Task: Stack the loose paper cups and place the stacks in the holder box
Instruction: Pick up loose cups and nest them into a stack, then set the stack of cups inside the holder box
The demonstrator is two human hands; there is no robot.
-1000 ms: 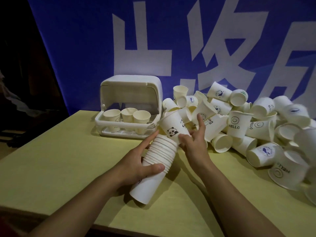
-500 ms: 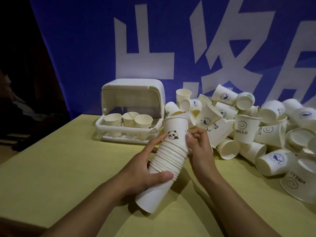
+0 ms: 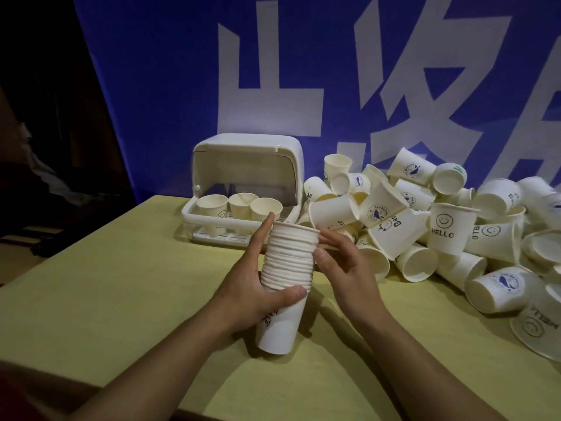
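A tall stack of white paper cups [image 3: 288,262] stands nearly upright above the table's middle, with several rims showing. My left hand [image 3: 252,284] grips it around the lower rims, thumb across the front. My right hand [image 3: 343,265] rests open against the stack's right side, fingers spread by the top rims. The white holder box [image 3: 291,156] sits behind with its lid up. Three cup stacks [image 3: 239,208] stand in its tray. A big pile of loose cups [image 3: 425,214] lies to the right.
The yellow-green table [image 3: 121,284] extends left and front of my hands. A blue banner with white characters [image 3: 182,71] hangs behind. Loose cups reach the table's right edge, one tipped "HELLO" cup [image 3: 537,326] close by. Dark room at left.
The panda cup that stuck out on top has been pushed fully down into the stack. The stack has swung from tilted to nearly upright, and my right hand's fingers have spread.
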